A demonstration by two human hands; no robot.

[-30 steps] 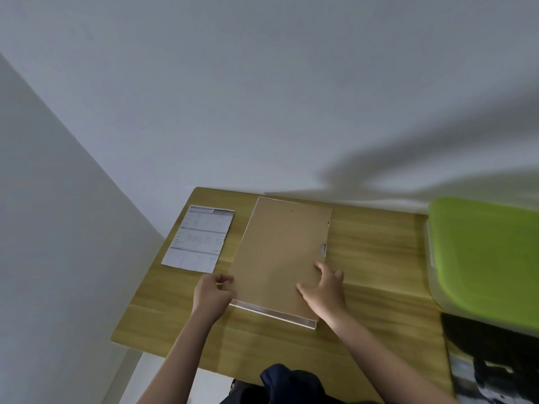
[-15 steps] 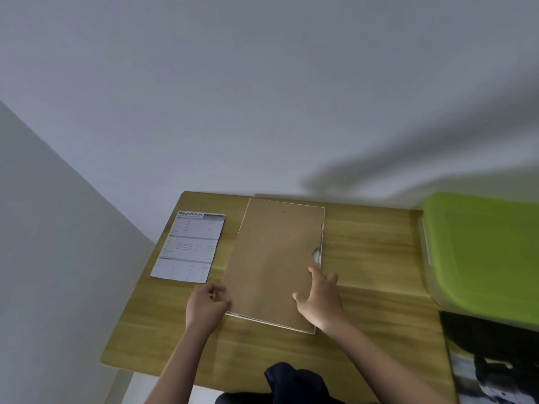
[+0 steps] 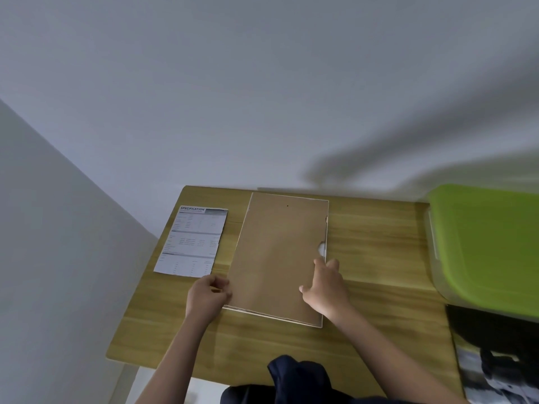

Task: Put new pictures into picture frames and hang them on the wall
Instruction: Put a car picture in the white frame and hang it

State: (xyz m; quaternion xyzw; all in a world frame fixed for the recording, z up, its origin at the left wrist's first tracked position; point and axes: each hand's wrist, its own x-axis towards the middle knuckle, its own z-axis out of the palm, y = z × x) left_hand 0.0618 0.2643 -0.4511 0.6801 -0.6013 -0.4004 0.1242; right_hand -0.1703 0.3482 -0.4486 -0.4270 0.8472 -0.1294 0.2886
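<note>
The frame (image 3: pixel 277 258) lies face down on the desk (image 3: pixel 379 258), brown backing up, its long axis running from the person toward the wall, tilted slightly right at the far end. The left hand (image 3: pixel 205 297) pinches the frame's near left edge with curled fingers. The right hand (image 3: pixel 326 290) rests on the backing near its right edge, fingers fairly straight. A printed sheet (image 3: pixel 192 242) lies just left of the frame; a green lid (image 3: pixel 484 246) sits well right of it.

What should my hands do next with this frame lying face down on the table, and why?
Probably slide the right hand up to the notch on the backing board and lift that edge. The frame lies face down, the board looks seated, and the left hand already steadies the near left corner.
</note>
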